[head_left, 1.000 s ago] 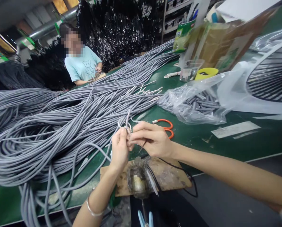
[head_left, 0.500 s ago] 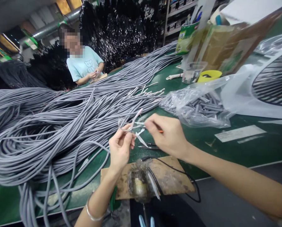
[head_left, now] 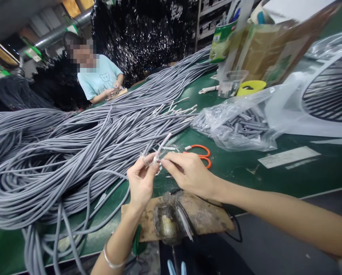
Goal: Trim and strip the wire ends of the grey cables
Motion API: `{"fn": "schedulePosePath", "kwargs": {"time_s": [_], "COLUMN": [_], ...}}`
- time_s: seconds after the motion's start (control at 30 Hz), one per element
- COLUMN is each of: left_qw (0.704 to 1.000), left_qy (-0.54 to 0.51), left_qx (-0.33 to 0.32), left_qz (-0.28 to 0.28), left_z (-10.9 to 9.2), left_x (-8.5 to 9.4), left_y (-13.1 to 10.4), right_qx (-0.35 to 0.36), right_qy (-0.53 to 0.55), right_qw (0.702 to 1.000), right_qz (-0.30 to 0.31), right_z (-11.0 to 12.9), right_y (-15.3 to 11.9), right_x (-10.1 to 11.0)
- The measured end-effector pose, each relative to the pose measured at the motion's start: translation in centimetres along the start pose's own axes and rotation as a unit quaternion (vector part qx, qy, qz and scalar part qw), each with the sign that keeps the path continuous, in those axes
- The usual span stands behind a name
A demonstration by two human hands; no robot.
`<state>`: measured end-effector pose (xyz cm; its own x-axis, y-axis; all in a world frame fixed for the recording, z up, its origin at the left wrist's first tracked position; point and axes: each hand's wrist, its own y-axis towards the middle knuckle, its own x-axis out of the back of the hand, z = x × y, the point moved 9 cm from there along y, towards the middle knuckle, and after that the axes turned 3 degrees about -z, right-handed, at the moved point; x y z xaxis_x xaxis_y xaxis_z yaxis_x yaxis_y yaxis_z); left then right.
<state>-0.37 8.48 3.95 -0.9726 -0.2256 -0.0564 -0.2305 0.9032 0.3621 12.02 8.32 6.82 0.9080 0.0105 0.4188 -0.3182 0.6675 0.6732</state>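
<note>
The left hand (head_left: 141, 181) held the cable end (head_left: 162, 144) in a pinched grip above the worktop (head_left: 230, 179). The right hand (head_left: 194, 173) was just beside it; whether its narrow grip held anything could not be told. Steady, gentle fingering probably suited such fine strands (head_left: 143, 155).

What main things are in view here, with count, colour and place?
cable end: one, pale, centre
cables: many, grey, left and centre
table: one, green, beneath cables
scissors: one, orange handled, right of centre
bag: one, clear, right
tubes: many, grey, inside bag
fan: one, white frame, far right
can: one, green, upper right
board: one, brown, lower centre
co-worker: one, blue-shirted, upper left
left hand: one, bare, gripping cable end
right hand: one, bare, beside cable end
</note>
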Motion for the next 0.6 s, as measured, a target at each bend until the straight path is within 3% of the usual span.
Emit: {"fn": "schedulePosePath", "kwargs": {"time_s": [0.13, 0.6], "left_qw": [1.000, 0.997], "left_qy": [0.013, 0.026], "left_qx": [-0.023, -0.077], "left_qz": [0.003, 0.009], "left_z": [-0.3, -0.9], "left_x": [0.1, 0.2], "left_y": [0.0, -0.2], "right_qx": [-0.031, -0.072], "right_qy": [0.041, 0.103], "right_qw": [0.998, 0.992], "right_qz": [0.021, 0.010], "right_z": [-0.4, -0.8], "right_y": [-0.1, -0.8], "right_x": [-0.8, -1.4]}}
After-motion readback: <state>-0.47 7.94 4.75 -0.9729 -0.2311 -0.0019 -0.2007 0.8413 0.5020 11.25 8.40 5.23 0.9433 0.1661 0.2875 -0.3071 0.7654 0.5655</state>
